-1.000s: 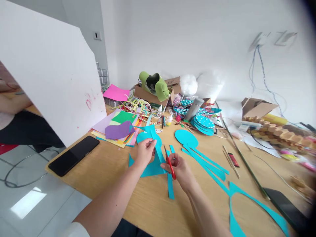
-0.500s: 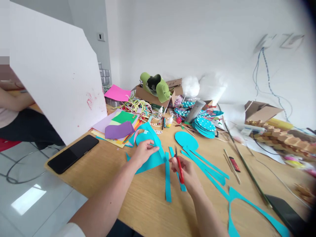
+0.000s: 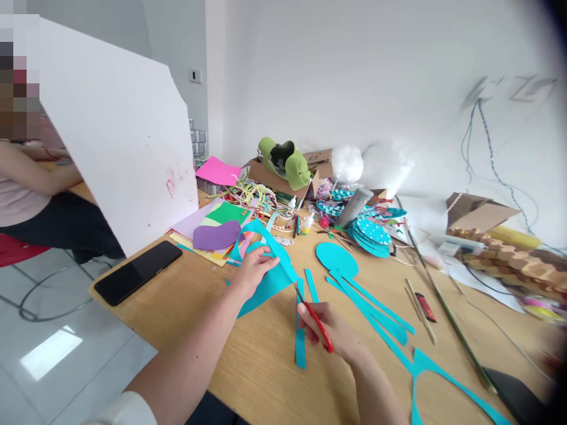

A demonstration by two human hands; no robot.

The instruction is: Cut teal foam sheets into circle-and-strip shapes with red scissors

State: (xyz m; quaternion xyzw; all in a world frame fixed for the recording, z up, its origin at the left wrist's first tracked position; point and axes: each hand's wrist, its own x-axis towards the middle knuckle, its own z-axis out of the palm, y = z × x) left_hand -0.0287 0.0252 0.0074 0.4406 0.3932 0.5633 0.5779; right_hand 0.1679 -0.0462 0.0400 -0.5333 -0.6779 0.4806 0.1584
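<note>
My left hand (image 3: 257,270) pinches a strip-like piece of turquoise paper (image 3: 281,251), whose lower end points toward my right hand. Red-handled scissors (image 3: 318,324) are gripped in my right hand (image 3: 330,332), their blades at the tip of that piece. Below the left hand lies a larger turquoise sheet (image 3: 268,289), partly covered. A narrow turquoise strip (image 3: 300,348) lies flat under the scissors, and a shorter strip (image 3: 312,285) lies just beyond. Farther right rest a turquoise disc (image 3: 336,260) and long turquoise offcuts (image 3: 376,316).
A black phone (image 3: 138,273) lies at the table's left edge by a white board (image 3: 119,136). Coloured paper sheets (image 3: 217,235), a metal cylinder (image 3: 354,208), dotted discs (image 3: 370,236) and a cardboard box (image 3: 270,175) fill the back. A long stick (image 3: 447,307) lies right. Another person sits left.
The scissors have swung left and their blades now meet the end of the turquoise piece. My left hand keeps its pinch. The whole view has shifted slightly.
</note>
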